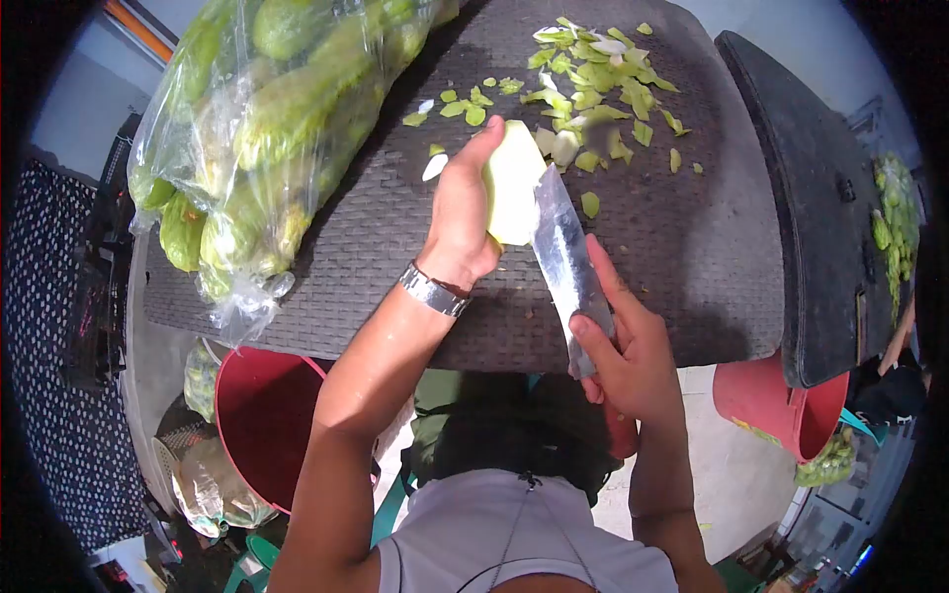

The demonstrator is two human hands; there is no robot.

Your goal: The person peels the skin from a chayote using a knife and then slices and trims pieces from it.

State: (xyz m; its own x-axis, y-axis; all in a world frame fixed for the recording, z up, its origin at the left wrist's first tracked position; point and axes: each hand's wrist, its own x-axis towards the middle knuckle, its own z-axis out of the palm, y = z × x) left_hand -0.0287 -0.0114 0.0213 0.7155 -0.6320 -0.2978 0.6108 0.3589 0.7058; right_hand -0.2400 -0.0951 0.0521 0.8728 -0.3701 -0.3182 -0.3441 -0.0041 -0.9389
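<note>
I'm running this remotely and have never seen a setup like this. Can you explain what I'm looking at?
There is no robot here: these are a person's own bare hands. The single picture comes from a camera on their head, looking forward and down, so their body is at the bottom.

The left hand, with a metal watch on its wrist, holds a pale green vegetable. The right hand holds a large knife, its blade right beside the vegetable.

On the dark, woven-pattern tabletop lie scattered green and whitish peelings and, at left, a clear plastic bag of green vegetables. Red buckets stand below, one at left, one at right.
</note>
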